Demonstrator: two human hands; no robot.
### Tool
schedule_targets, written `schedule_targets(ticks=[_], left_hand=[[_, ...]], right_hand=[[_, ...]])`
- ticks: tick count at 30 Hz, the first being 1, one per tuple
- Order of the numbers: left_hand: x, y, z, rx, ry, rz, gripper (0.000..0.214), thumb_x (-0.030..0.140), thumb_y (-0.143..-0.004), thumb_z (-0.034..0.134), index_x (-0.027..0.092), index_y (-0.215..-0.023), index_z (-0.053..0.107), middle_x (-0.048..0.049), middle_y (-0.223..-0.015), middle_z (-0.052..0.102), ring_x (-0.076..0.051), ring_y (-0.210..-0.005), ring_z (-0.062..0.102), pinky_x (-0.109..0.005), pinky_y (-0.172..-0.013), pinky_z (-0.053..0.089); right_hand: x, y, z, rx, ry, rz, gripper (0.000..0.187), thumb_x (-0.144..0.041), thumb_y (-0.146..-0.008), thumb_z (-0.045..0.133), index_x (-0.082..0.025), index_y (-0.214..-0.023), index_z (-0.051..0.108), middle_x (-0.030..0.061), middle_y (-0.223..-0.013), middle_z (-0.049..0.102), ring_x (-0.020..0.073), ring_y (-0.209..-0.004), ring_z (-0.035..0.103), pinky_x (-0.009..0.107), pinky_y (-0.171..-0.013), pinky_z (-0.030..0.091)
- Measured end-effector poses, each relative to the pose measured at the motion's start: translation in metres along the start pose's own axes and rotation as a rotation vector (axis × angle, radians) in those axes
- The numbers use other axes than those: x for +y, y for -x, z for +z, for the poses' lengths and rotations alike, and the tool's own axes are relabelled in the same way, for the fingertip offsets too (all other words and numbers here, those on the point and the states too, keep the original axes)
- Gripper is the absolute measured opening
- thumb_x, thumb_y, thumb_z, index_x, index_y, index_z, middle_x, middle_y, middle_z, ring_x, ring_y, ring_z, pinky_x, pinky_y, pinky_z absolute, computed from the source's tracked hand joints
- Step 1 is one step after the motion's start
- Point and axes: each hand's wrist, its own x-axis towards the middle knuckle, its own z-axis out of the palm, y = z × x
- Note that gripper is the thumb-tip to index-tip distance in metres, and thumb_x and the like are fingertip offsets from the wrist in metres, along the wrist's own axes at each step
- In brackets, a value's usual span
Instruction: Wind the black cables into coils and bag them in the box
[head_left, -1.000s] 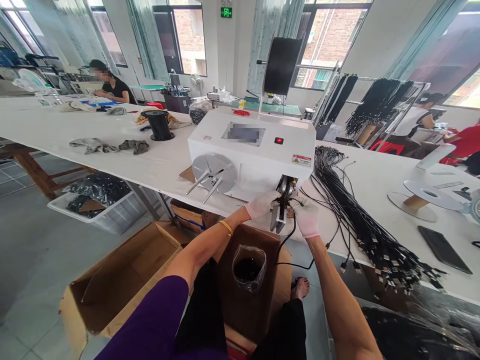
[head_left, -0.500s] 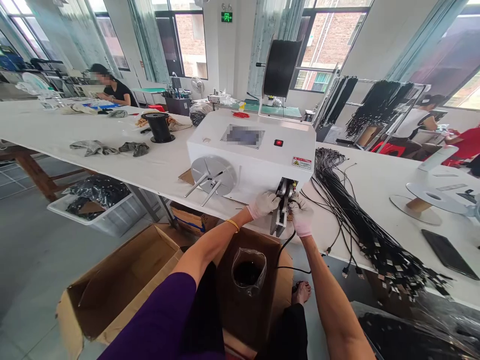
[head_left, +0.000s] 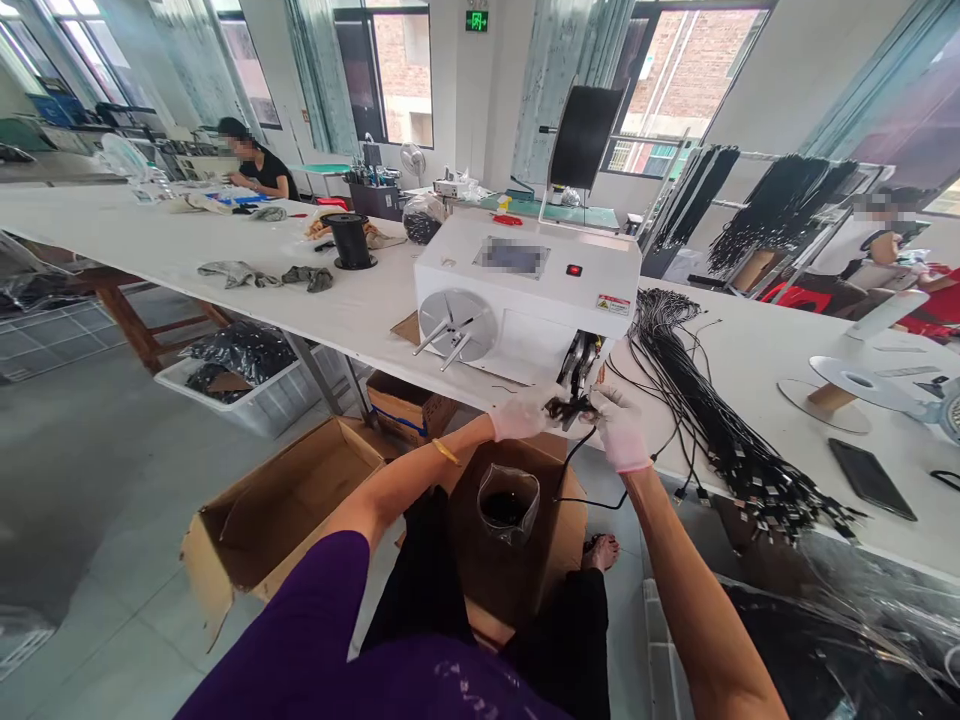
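In gloves, my left hand (head_left: 519,414) and my right hand (head_left: 621,428) are close together at the table's front edge. Between them is a small dark bundle of black cable (head_left: 568,408), with closed fingers on both ends of it. Its finer shape is blurred. Just behind it is the metal working slot (head_left: 581,360) of a white benchtop machine (head_left: 517,338). A black cord (head_left: 568,465) hangs below my hands, over a cardboard box.
Many black USB cables (head_left: 697,420) lie right of the machine, near a phone (head_left: 871,478) and an empty reel (head_left: 825,395). An open carton (head_left: 292,500) and a plastic-lined container (head_left: 508,500) stand below. A co-worker (head_left: 262,165) sits far left.
Both hands have drawn down and toward me from the machine's slot, with the black cable bundle now showing between them. The whole view has shifted slightly.
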Motion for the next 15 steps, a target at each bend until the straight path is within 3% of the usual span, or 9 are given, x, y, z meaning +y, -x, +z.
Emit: schedule_targets(ticks=[3, 6, 8, 12, 15], left_hand=[[0.0, 0.049, -0.002, -0.19, 0.39, -0.082, 0.063, 0.032, -0.061, 0.08, 0.017, -0.119, 0.06, -0.0114, -0.112, 0.065, -0.022, -0.101, 0.06, -0.033, -0.089, 0.045], [-0.01, 0.082, 0.012, -0.183, 0.829, -0.287, 0.053, 0.052, -0.07, 0.072, 0.011, -0.103, 0.065, -0.0139, -0.1, 0.068, -0.019, -0.088, 0.064, -0.031, -0.081, 0.047], [-0.017, 0.096, 0.029, -0.192, 0.962, -0.397, 0.048, 0.054, -0.072, 0.069, 0.009, -0.09, 0.066, -0.0128, -0.087, 0.069, -0.017, -0.077, 0.064, -0.029, -0.076, 0.048], [-0.021, 0.12, 0.063, -0.415, 1.11, -0.48, 0.047, 0.051, -0.07, 0.072, 0.008, -0.086, 0.063, -0.012, -0.077, 0.067, -0.021, -0.07, 0.065, -0.036, -0.071, 0.05], [-0.022, 0.139, 0.081, -0.277, 1.154, -0.498, 0.04, 0.042, -0.067, 0.075, 0.01, -0.085, 0.061, -0.006, -0.071, 0.062, -0.017, -0.063, 0.061, -0.036, -0.069, 0.052]], right_hand=[[-0.006, 0.044, 0.0, -0.165, 0.061, -0.029, 0.031, -0.039, -0.066, 0.074, -0.018, -0.089, 0.068, 0.0027, -0.083, 0.068, 0.0142, -0.065, 0.06, 0.026, -0.054, 0.05], [-0.008, 0.082, 0.007, -0.333, 0.252, -0.089, 0.025, -0.033, -0.072, 0.07, -0.019, -0.093, 0.07, 0.0031, -0.089, 0.069, 0.0153, -0.075, 0.061, 0.028, -0.066, 0.051], [-0.006, 0.101, 0.015, -0.416, 0.343, -0.08, 0.025, -0.031, -0.075, 0.067, -0.019, -0.097, 0.07, 0.0033, -0.089, 0.069, 0.0156, -0.074, 0.062, 0.029, -0.068, 0.051], [0.01, 0.128, 0.024, -0.49, 0.406, 0.05, 0.036, -0.032, -0.083, 0.056, -0.019, -0.116, 0.063, 0.0028, -0.084, 0.069, 0.0132, -0.055, 0.058, 0.03, -0.057, 0.051], [0.029, 0.15, 0.016, -0.43, 0.473, -0.036, 0.041, -0.029, -0.082, 0.056, -0.021, -0.122, 0.059, 0.0062, -0.11, 0.066, 0.0196, -0.086, 0.065, 0.035, -0.078, 0.054]])
